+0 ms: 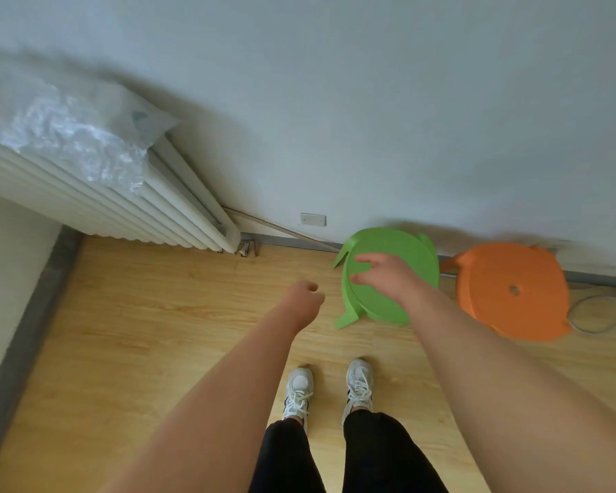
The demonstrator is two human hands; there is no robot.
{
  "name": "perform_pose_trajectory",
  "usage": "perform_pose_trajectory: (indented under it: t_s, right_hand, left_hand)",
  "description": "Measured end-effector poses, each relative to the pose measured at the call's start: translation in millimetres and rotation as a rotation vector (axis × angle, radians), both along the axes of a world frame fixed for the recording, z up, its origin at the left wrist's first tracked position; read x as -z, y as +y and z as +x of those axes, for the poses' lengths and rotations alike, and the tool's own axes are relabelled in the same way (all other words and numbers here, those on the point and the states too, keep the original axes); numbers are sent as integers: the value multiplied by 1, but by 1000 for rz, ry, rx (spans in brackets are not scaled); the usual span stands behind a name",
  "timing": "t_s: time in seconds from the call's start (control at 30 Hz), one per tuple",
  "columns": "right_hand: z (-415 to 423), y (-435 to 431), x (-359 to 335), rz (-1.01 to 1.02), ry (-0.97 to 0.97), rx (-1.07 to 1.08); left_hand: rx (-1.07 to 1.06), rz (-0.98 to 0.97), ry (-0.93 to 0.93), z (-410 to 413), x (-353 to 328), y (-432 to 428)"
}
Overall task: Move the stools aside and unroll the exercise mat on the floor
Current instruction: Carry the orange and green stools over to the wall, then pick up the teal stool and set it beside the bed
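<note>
Both hands reach forward and down, and neither holds anything. The left hand (304,295) hangs with its fingers loosely curled above the wooden floor (157,314). The right hand (379,275) is spread and relaxed over the seat of the green stool (406,250); motion blur hides whether it touches the plastic or hovers just above.

That green stool stands close to the wall, with the orange stool (512,307) just beside it on the right, also near the skirting. A white cable (580,325) loops on the floor by the orange one, and a radiator (121,208) topped with a clear plastic bag (68,129) fills the left.

Judging by this, the stool-moving part looks nearly or fully done: both sit at the room's edge, with open floor around the person's feet. The exercise mat is nowhere in view, so fetching and unrolling it remains.
</note>
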State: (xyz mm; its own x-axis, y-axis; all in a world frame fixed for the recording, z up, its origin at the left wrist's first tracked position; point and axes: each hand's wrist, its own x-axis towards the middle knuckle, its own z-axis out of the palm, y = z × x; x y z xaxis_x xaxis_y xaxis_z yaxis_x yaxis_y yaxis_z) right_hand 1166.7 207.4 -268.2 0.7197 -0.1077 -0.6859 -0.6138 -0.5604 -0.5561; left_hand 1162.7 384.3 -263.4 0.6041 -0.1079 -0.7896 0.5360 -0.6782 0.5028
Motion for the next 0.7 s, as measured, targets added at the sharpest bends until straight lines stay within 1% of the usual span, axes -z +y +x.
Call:
perform_pose_trajectory:
  t_s: [0.2, 0.43, 0.53, 0.7]
  right_hand:
    - [14, 43, -30, 134, -23, -201]
    - [23, 69, -50, 111, 4, -593]
    - [23, 80, -56, 87, 7, -704]
    - [-10, 131, -71, 90, -8, -914]
  left_hand:
    - [-272, 69, -41, -23, -31, 40]
    - [-655, 119, -61, -77, -51, 60]
    - [-771, 111, -61, -103, -58, 64]
    - [-962, 145, -95, -163, -69, 89]
